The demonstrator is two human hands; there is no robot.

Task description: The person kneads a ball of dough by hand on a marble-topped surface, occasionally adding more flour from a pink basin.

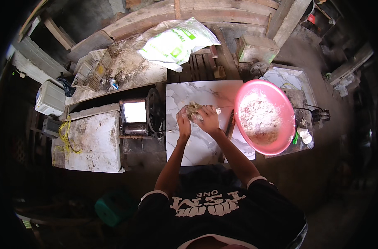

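Note:
Above the white marble-patterned tabletop (178, 93), both hands are closed around a crumpled tan lump (192, 108). Whether it is dough, cloth or a bag is too small to tell. My left hand (183, 122) grips its left side. From the right, my right hand (209, 119) curls over it, and a pale bit sticks out past the fingers. Right of my forearms stands a wide pink basin (291, 124) with white flour-like powder (259, 112) heaped inside.
Left of the tabletop is a machine with a dark flywheel (154, 110). A white sack (176, 43) lies at the back, a plastic crate (91, 68) at the far left. Beyond the basin stand a wooden box (257, 48) and a handwheel (259, 69). A green stool-like object (114, 208) sits low left.

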